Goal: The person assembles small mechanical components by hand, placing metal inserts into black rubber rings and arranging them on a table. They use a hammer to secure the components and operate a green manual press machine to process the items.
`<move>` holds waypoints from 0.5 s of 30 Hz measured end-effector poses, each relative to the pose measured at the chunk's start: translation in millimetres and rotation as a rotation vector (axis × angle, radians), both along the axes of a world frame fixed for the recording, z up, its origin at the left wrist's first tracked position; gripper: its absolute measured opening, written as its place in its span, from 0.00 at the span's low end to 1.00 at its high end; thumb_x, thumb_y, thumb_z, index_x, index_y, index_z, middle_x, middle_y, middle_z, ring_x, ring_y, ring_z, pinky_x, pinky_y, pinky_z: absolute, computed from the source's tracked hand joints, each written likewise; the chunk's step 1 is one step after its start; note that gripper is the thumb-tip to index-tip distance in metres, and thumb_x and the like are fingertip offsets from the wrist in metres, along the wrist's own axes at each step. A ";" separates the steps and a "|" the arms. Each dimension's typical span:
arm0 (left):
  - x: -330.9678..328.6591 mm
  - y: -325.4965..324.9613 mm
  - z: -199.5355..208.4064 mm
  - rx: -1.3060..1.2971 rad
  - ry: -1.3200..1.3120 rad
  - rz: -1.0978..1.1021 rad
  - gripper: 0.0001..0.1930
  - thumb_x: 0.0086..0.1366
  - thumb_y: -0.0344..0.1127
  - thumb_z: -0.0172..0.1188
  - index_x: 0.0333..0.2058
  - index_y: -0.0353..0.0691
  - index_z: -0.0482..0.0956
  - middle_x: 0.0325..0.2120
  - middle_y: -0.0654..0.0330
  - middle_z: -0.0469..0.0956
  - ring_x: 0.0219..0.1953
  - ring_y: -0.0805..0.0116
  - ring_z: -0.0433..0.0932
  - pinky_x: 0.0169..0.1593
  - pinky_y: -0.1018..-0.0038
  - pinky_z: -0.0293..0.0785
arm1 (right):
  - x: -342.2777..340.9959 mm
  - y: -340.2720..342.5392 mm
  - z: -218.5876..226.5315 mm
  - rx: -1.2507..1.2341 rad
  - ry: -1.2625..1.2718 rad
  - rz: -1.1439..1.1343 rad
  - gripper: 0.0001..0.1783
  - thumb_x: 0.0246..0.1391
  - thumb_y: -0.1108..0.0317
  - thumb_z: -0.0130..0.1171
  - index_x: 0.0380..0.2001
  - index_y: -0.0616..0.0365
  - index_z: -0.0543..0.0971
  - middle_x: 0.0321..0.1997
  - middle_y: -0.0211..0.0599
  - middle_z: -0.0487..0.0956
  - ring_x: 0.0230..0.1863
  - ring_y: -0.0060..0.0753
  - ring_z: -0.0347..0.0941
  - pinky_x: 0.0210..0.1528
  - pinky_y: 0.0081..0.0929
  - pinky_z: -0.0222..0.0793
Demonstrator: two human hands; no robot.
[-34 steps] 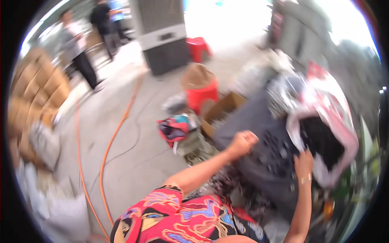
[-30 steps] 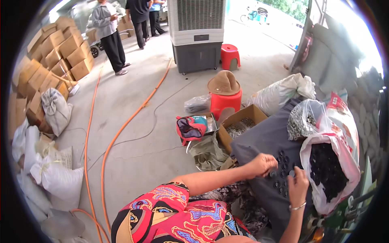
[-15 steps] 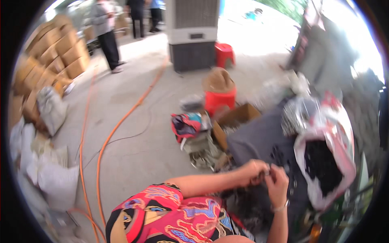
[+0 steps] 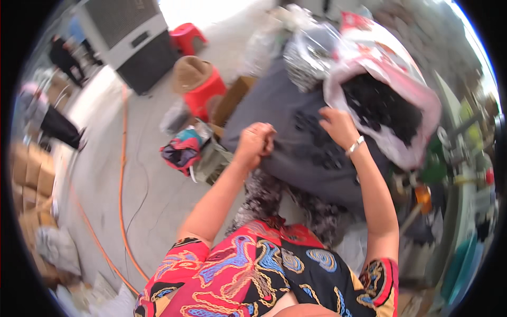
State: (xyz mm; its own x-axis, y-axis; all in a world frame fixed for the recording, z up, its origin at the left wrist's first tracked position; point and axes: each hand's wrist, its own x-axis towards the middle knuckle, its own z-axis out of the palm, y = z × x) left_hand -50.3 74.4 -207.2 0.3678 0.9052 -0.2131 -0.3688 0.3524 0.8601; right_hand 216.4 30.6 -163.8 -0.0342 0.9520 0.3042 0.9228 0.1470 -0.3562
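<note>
Apart now, having met half a second earlier, I see the left hand well left of the open sack, fingers curled together, and the right hand just beside its rim, finger closure unclear to me. Black pieces lie left of that sack on gray cloth.

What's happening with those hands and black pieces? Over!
Left hand curled over grey cloth, right hand beside open bag; grips unclear. Black pieces on cloth, blurred. Nothing seen blocking either hand.
</note>
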 end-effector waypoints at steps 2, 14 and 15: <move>0.7 -0.5 2.5 -0.093 -0.066 -0.004 0.08 0.58 0.33 0.61 0.21 0.39 0.76 0.13 0.65 0.68 0.13 0.75 0.66 0.15 0.77 0.58 | -21.1 24.6 -2.5 -0.029 -0.159 0.005 0.17 0.50 0.63 0.60 0.42 0.58 0.76 0.36 0.49 0.79 0.41 0.55 0.75 0.43 0.48 0.70; 13.4 -0.5 -13.7 0.109 -0.083 -0.123 0.12 0.67 0.40 0.56 0.27 0.40 0.75 0.13 0.69 0.68 0.11 0.81 0.64 0.14 0.82 0.54 | -49.3 81.3 -19.5 -0.236 -0.644 -0.092 0.15 0.47 0.53 0.63 0.31 0.53 0.81 0.34 0.41 0.82 0.40 0.47 0.78 0.44 0.44 0.68; 13.5 -0.1 -14.1 0.115 -0.075 -0.117 0.12 0.67 0.40 0.56 0.27 0.40 0.75 0.13 0.69 0.68 0.11 0.81 0.64 0.14 0.83 0.54 | -47.8 85.2 -24.1 -0.240 -0.623 -0.091 0.14 0.47 0.55 0.63 0.31 0.53 0.81 0.34 0.41 0.82 0.40 0.46 0.78 0.44 0.44 0.68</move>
State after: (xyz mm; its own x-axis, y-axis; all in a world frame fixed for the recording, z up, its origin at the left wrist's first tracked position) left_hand -36.8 74.4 -221.3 0.4827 0.8722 -0.0786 -0.3954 0.2972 0.8691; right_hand 168.6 115.8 -187.9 -0.0510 0.9981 0.0338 0.9715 0.0418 0.2334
